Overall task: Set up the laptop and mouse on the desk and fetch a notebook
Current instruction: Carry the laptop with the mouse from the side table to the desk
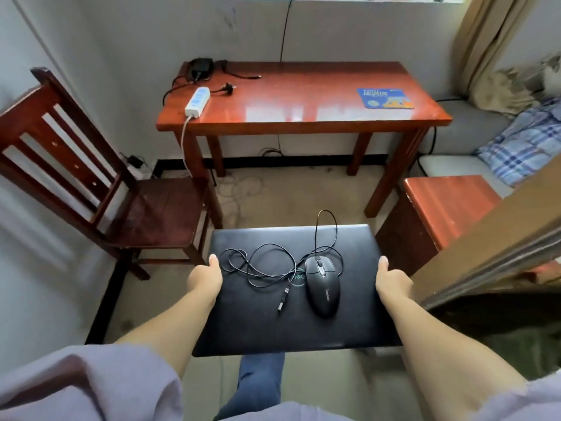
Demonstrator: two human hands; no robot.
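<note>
Closed laptop (291, 287) between both hands' fingers (212, 262).

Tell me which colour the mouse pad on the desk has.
Mostly blue, with orange-yellow print; the mouse pad shows in the head view.

The laptop (291, 299) is matte black, and so are the mouse (322, 287) and its cable (261, 265). The bench (303, 98) is glossy reddish-brown. On it lie a blue mouse pad (385, 98) with orange-yellow print and a white power strip (198, 102). The chair (100, 177) is dark reddish-brown; the bedding (528, 147) is blue-and-white plaid.
</note>
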